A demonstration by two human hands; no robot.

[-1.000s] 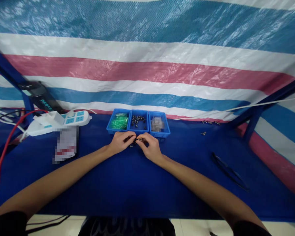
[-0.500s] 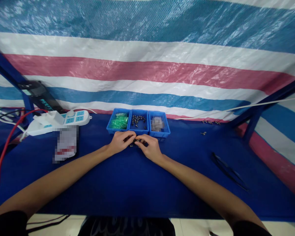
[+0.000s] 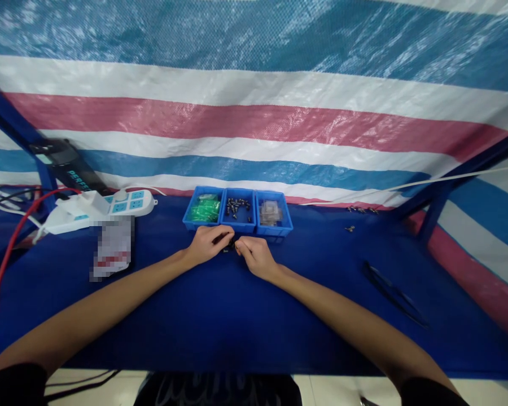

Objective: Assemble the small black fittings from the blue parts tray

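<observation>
My left hand [image 3: 209, 244] is closed in a pinch just in front of the blue bins, beside a small dark piece [image 3: 232, 246] too small to make out. My right hand [image 3: 256, 256] is close by on the right, its fingers curled together; whatever they hold is hidden. A tiny metal piece [image 3: 226, 250] lies on the table under the left fingertips. Right behind the hands stand three joined blue bins: one with green plastic pieces [image 3: 205, 208], the middle one with small dark metal screw-like parts [image 3: 237, 206], and one with clear flat pieces [image 3: 271, 212].
A white power strip [image 3: 139, 203] with a red cable [image 3: 4, 265] lies at the left, near a black box [image 3: 74, 169] and a blurred grey packet [image 3: 113, 245]. Dark-framed glasses [image 3: 393, 293] rest at the right. Small metal parts [image 3: 350, 229] lie at the back right.
My right hand's fingers have curled in more, and its fingertips have drawn slightly apart from the left ones. The left hand stays in place.
</observation>
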